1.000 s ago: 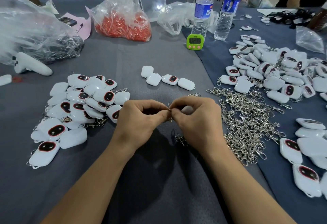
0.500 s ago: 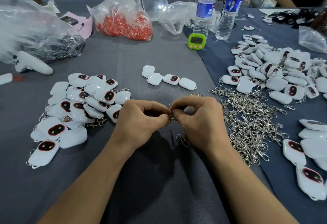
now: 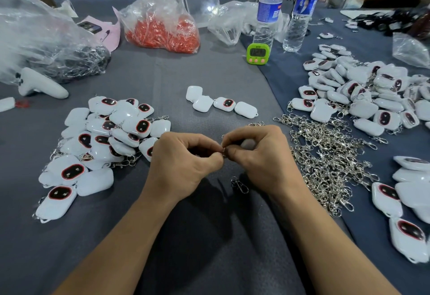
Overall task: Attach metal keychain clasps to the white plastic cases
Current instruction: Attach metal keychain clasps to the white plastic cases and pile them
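Metal clasp (image 3: 240,185) sits just below the right hand (image 3: 260,157), its long axis slanting from the ring end at upper left to the hook end at lower right; whether it hangs or lies on the grey cloth (image 3: 209,248) is unclear. Both forearms reach in from the near edge and the hands meet at the middle, knuckles up, fingers curled. The left hand (image 3: 183,164) pinches a small ring (image 3: 223,151) between thumb and forefinger, and the right hand's fingertips touch it from the other side. A white case (image 3: 247,143) is tucked under the right hand's curled fingers, mostly hidden. A heap of loose clasps (image 3: 325,155) lies just right of the hands, a pile of cases (image 3: 109,136) to the left, and a row of four cases (image 3: 221,102) beyond.
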The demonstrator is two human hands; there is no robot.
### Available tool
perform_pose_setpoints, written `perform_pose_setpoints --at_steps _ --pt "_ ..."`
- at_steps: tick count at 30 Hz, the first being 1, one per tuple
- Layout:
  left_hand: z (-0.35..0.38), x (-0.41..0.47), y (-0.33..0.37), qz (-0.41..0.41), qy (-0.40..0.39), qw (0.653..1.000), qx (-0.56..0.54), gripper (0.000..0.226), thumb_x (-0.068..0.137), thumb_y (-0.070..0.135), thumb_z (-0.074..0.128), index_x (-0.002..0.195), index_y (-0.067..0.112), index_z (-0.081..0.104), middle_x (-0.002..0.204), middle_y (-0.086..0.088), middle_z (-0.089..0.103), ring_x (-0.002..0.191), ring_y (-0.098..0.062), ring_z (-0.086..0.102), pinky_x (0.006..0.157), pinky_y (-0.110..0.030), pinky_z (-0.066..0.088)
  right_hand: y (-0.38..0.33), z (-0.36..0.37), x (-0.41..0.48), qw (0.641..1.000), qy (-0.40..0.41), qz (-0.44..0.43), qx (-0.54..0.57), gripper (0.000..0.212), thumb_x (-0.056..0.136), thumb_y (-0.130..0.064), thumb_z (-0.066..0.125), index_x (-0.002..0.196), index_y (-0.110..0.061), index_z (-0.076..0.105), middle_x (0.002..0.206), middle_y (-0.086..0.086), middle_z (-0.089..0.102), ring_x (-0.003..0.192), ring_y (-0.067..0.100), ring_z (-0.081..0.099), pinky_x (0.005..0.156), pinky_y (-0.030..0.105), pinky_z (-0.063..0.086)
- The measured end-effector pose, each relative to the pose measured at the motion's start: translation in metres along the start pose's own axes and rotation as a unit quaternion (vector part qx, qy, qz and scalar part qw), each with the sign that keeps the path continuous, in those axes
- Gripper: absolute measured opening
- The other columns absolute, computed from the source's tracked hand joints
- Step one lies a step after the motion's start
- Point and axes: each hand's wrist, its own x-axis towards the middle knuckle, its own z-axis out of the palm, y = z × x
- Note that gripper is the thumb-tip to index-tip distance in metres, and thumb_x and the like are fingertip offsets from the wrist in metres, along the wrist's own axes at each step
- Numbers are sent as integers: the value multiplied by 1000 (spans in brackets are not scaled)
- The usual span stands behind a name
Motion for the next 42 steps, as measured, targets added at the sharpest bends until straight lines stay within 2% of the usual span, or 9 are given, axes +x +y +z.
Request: perform_pose_setpoints --at_steps 10,14,18,21,24,27,31,36,42 --pt "3 -1 3 29 37 999 13 6 66 27 78 70 32 78 63 12 72 51 -9 61 47 -19 46 2 1 3 999 -4 5 48 16 71 -16 70 75 -30 77 71 1 74 76 31 69 74 51 60" --pt "1 0 4 46 34 998 14 8 66 28 75 72 31 78 64 11 72 55 -8 64 50 -23 50 1 3 2 998 -20 9 51 16 73 -14 70 76 -27 77 60 -8 67 53 4 55 55 26 45" --pt "-5 7 3 4 161 986 33 8 65 25 72 60 32 73 59 18 68 52 2 59 51 -10 41 5 2 1 993 101 55 -2 8 80 -24 78 80 -32 77 71 -17 72 62 1 60 66 21 45" --pt "-16 8 1 15 235 957 170 8 68 27 70 62 32 71 58 22 64 62 0 62 58 -6 39 6 -1 -1 985 128 58 -97 23 83 -23 76 99 -37 69 84 -21 68 70 3 59 66 4 39" --pt "-16 7 -4 42 201 926 317 11 74 29 67 68 25 75 62 9 68 63 -16 59 69 -30 46 -2 13 -3 988 67 -7 -139 42 86 1 57 111 -31 67 91 -14 67 78 2 50 69 -2 34" --pt "-13 7 -8 93 138 893 418 8 74 30 79 71 23 76 66 3 69 62 -23 58 77 -35 36 -9 27 -5 984 -12 -57 -168 45 87 2 53 113 -32 67 86 -8 65 76 7 50 70 14 36" --pt "-10 6 -13 109 101 873 464 11 74 27 84 68 22 76 64 0 69 59 -27 58 77 -39 34 -7 20 -5 961 -144 -46 -232 48 84 -1 51 115 -34 67 98 -1 74 97 24 63 82 33 50" --pt "-2 9 -13 138 53 891 429 9 68 22 85 65 24 76 60 4 67 58 -21 57 80 -36 33 1 -12 -2 963 -23 26 -268 44 80 1 56 95 -34 78 102 -4 76 99 19 65 79 26 46" --pt "3 7 -10 170 -36 922 345 11 70 27 88 76 26 78 72 9 71 64 -12 57 79 -36 42 1 -6 3 996 28 18 -88 31 89 -5 65 100 -33 75 102 -8 65 80 5 52 79 20 44"
